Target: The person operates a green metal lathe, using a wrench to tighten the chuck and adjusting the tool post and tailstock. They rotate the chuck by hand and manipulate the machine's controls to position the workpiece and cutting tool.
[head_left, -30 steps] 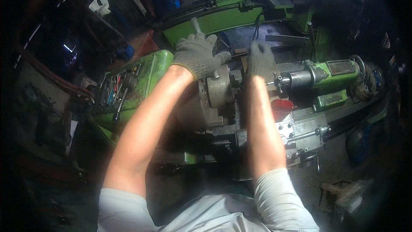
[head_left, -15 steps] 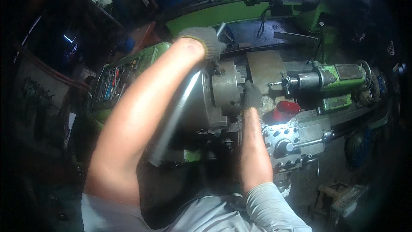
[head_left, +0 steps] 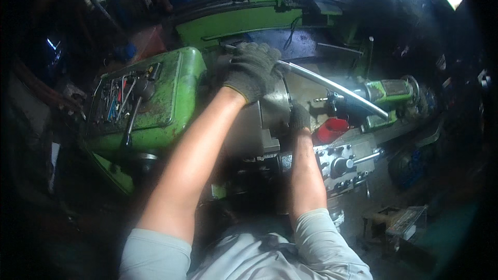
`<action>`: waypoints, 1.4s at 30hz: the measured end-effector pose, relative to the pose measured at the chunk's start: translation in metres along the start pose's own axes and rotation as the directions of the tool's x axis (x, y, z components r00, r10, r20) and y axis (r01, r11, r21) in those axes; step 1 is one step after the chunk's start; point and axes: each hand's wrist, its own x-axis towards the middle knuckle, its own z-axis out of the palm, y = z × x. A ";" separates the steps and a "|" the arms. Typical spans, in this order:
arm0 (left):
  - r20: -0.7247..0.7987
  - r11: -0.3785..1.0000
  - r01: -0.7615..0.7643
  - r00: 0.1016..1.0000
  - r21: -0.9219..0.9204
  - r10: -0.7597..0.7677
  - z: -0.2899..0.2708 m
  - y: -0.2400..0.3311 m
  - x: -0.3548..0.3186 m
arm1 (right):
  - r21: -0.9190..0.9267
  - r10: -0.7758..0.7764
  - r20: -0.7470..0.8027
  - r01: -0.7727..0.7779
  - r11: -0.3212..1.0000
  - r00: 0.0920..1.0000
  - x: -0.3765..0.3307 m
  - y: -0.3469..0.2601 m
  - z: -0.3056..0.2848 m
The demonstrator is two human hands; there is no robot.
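Observation:
My left hand [head_left: 252,70], in a dark knit glove, is closed over a long metal bar [head_left: 337,91] above the lathe's chuck. The bar slants down to the right, its far end over the tailstock side. Under and beside this hand are the large chuck [head_left: 244,129], with a stepped jaw [head_left: 270,142], and a shiny drum-shaped metal piece [head_left: 276,106] mounted in it. My right hand [head_left: 300,118], also gloved, rests at the right face of that piece. Its fingertips are hidden, so what they hold cannot be made out.
A red cup [head_left: 332,130] stands right of my right hand, behind a carriage block with a lever [head_left: 342,166]. Farther right, a drill bit [head_left: 320,99] points from the green tailstock [head_left: 391,88]. Hand tools [head_left: 115,98] lie on the green headstock [head_left: 179,78]. Another green machine [head_left: 238,23] stands behind.
The bar has swung from pointing toward me at the lower left to pointing right across the lathe. My left hand has turned with it; my right hand stays by the chuck. The view has shifted.

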 end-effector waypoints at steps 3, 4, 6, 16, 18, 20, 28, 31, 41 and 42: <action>-0.112 1.000 -0.005 0.994 -0.001 0.005 0.003 -0.001 -0.008 | -0.173 0.027 -0.049 -0.035 0.984 0.998 0.000 -0.003 0.009; -0.096 1.000 0.023 0.995 0.016 -0.022 0.005 -0.005 -0.011 | 0.006 0.120 -0.104 -0.120 0.993 0.987 0.009 0.011 0.033; -0.076 0.999 0.030 0.997 -0.013 -0.031 0.002 0.009 -0.007 | 0.245 0.316 -0.203 -0.265 0.933 0.927 0.014 0.074 0.057; -0.029 0.995 0.099 0.995 -0.001 -0.099 0.002 0.001 -0.016 | 0.307 0.403 -0.095 -0.358 0.882 0.910 0.017 -0.013 0.011; 0.010 0.996 0.094 0.995 -0.006 -0.094 -0.003 0.005 -0.011 | -0.298 -0.073 -0.137 0.029 0.954 0.988 0.010 0.008 0.011; -0.014 0.995 0.095 0.995 0.038 -0.095 0.000 0.005 -0.010 | 0.242 0.370 -0.267 -0.310 0.920 0.890 0.013 0.017 0.020; -0.100 0.996 0.071 0.993 0.048 -0.066 0.009 0.004 -0.005 | 0.956 0.768 0.256 -0.035 -0.292 0.587 -0.004 0.068 0.046; -0.135 0.995 0.072 0.989 0.068 -0.062 0.014 0.002 -0.004 | 0.828 0.682 -0.147 -0.288 0.481 0.717 -0.021 0.112 0.057; -0.092 0.997 0.080 0.993 0.008 -0.079 0.011 -0.005 -0.001 | 0.501 0.465 -0.567 -0.163 0.850 0.680 -0.032 0.065 0.022; -0.062 0.995 0.096 0.994 0.024 -0.094 0.009 -0.008 -0.004 | 0.496 0.488 -0.550 -0.206 0.844 0.677 -0.033 0.032 0.012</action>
